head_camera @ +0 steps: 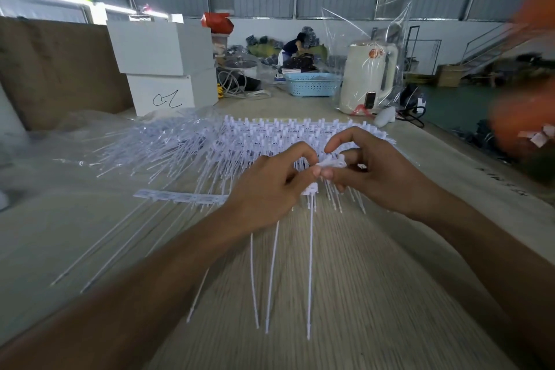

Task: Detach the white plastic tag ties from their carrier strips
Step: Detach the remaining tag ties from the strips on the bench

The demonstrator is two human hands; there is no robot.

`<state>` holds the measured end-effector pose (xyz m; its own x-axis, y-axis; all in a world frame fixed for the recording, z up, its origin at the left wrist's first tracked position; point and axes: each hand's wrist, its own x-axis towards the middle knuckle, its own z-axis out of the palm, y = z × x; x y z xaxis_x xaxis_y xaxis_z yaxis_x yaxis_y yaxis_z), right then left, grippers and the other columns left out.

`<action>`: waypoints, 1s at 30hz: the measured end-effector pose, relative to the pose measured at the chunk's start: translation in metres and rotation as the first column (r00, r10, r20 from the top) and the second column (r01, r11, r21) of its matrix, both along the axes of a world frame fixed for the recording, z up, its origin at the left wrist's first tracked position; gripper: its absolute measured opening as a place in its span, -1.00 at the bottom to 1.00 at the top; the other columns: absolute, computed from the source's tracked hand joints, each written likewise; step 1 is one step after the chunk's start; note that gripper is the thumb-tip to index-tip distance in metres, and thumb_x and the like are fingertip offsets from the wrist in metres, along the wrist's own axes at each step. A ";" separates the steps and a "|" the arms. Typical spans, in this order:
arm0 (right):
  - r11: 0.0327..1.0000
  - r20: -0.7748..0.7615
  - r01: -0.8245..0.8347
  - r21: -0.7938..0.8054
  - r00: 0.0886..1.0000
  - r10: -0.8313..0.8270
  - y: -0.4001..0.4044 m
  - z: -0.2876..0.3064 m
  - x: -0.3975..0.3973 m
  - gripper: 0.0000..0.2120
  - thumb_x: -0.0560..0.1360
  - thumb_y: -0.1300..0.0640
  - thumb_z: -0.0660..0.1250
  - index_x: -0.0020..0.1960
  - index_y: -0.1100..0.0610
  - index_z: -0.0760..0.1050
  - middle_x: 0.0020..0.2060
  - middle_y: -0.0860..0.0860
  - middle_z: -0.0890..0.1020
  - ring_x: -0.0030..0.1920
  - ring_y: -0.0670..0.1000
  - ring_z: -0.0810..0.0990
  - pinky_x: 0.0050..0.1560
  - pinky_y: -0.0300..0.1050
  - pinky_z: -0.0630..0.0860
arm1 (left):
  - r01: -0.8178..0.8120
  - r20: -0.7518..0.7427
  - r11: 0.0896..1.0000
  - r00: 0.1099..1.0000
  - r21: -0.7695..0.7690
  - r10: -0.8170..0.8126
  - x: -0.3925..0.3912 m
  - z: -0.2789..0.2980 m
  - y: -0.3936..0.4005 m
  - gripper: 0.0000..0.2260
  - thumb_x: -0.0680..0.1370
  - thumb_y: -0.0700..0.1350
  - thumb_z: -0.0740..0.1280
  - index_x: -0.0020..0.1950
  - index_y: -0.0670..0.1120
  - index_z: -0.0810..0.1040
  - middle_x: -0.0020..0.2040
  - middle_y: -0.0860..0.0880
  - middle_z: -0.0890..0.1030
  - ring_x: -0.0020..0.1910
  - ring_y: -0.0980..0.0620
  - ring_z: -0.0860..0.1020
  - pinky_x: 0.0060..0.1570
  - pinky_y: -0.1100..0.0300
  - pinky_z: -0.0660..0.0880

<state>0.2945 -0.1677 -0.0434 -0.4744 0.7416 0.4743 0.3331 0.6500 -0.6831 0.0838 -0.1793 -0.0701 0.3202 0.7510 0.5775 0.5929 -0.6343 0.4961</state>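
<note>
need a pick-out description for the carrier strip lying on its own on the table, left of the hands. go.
Start at the wooden table and find the big heap of white tag ties across its middle. Come toward the camera to the left hand; the lone carrier strip lies flat just left of its wrist. Unlike the heaped strips, it lies apart, running left to right as a flat band.

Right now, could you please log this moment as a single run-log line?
stage: detaching | left hand: pinching tag ties | right hand: pinching tie heads | pile: behind hands, on table
</note>
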 end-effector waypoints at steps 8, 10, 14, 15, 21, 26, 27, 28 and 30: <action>0.996 0.004 0.090 -0.023 0.996 -0.090 0.001 0.005 -0.001 -0.63 0.36 -0.09 0.47 0.06 0.10 0.57 -0.34 0.01 0.68 -0.31 0.10 0.55 -0.22 -0.05 0.42 | 0.076 0.018 0.997 0.997 -0.033 -0.075 0.002 0.000 0.000 -0.92 0.67 -0.02 0.25 -0.02 0.06 0.45 -0.56 0.08 0.34 -0.60 0.11 0.23 -0.48 0.21 0.18; 0.994 0.079 0.107 0.031 0.991 -0.109 0.001 0.006 0.000 -0.75 0.42 -0.03 0.48 -0.01 0.12 0.65 -0.34 -0.01 0.63 -0.34 -0.07 0.47 -0.25 -0.21 0.35 | 0.092 0.026 0.995 0.996 -0.050 -0.090 0.002 -0.002 -0.001 -0.92 0.67 -0.03 0.26 -0.02 0.06 0.45 -0.56 0.08 0.35 -0.59 0.12 0.23 -0.49 0.21 0.18; 0.988 0.224 0.105 0.110 0.966 -0.128 0.000 0.007 0.003 -0.75 0.54 0.05 0.39 -0.18 0.22 0.64 -0.30 0.01 0.58 -0.29 -0.06 0.49 -0.20 -0.26 0.35 | 0.105 0.087 0.992 0.991 -0.072 -0.098 0.001 -0.001 0.000 -0.91 0.67 -0.07 0.26 -0.03 0.05 0.46 -0.56 0.07 0.34 -0.59 0.12 0.24 -0.50 0.23 0.18; 0.993 0.226 0.089 0.071 0.969 -0.103 0.000 0.008 0.004 -0.72 0.57 0.06 0.36 -0.21 0.24 0.61 -0.33 0.02 0.58 -0.30 -0.04 0.51 -0.20 -0.23 0.38 | 0.109 0.105 0.991 0.989 -0.077 -0.101 0.001 0.000 0.000 -0.92 0.67 -0.08 0.26 -0.03 0.04 0.46 -0.56 0.06 0.34 -0.59 0.11 0.24 -0.50 0.24 0.18; 0.993 0.109 0.100 -0.058 0.990 -0.093 -0.005 0.009 0.004 -0.68 0.65 0.00 0.23 -0.14 0.19 0.54 -0.53 0.02 0.49 -0.53 -0.07 0.41 -0.44 -0.26 0.36 | 0.106 0.238 0.989 0.968 -0.107 -0.079 0.002 0.002 0.000 -0.94 0.68 -0.06 0.22 0.04 0.07 0.47 -0.54 0.06 0.30 -0.53 0.05 0.27 -0.48 0.03 0.38; 0.971 -0.087 0.210 -0.115 0.971 -0.221 -0.008 0.009 -0.008 -0.71 0.66 -0.01 0.22 -0.10 0.12 0.58 -0.54 -0.11 0.37 -0.53 -0.17 0.31 -0.49 -0.38 0.25 | 0.097 0.312 0.982 0.949 -0.161 -0.042 0.000 0.008 -0.001 -0.78 0.67 -0.21 0.13 0.13 0.11 0.42 -0.39 -0.03 0.54 -0.38 -0.18 0.46 -0.33 -0.10 0.43; 0.963 -0.108 0.214 -0.167 0.966 -0.233 -0.009 0.006 -0.013 -0.70 0.66 -0.01 0.23 -0.14 0.09 0.58 -0.56 -0.13 0.35 -0.54 -0.17 0.28 -0.50 -0.36 0.23 | 0.105 0.296 0.983 0.954 -0.152 -0.056 0.001 0.009 -0.002 -0.77 0.67 -0.24 0.13 0.15 0.09 0.40 -0.35 -0.06 0.56 -0.35 -0.16 0.50 -0.28 -0.14 0.46; 0.948 -0.130 0.205 -0.244 0.962 -0.241 -0.010 0.004 -0.018 -0.68 0.65 -0.04 0.25 -0.23 0.03 0.57 -0.57 -0.14 0.33 -0.55 -0.16 0.25 -0.49 -0.31 0.21 | 0.110 0.277 0.985 0.959 -0.135 -0.069 0.002 0.010 -0.003 -0.78 0.67 -0.25 0.14 0.15 0.08 0.39 -0.32 -0.08 0.56 -0.34 -0.09 0.53 -0.23 -0.15 0.48; 0.901 -0.171 0.151 -0.407 0.956 -0.238 -0.013 0.001 -0.025 -0.55 0.60 -0.15 0.30 -0.42 -0.02 0.42 -0.55 -0.12 0.29 -0.54 -0.12 0.20 -0.48 -0.23 0.17 | 0.110 0.252 0.989 0.964 -0.100 -0.082 0.004 0.010 -0.005 -0.81 0.66 -0.24 0.19 0.15 0.05 0.37 -0.28 -0.05 0.56 -0.31 -0.11 0.56 -0.22 -0.13 0.50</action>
<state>0.2693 -0.1806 -0.0422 -0.2223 0.9533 0.2043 0.2456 0.2576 -0.9345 0.0880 -0.1847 -0.0603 0.2527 0.7880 0.5615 0.3824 -0.6144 0.6902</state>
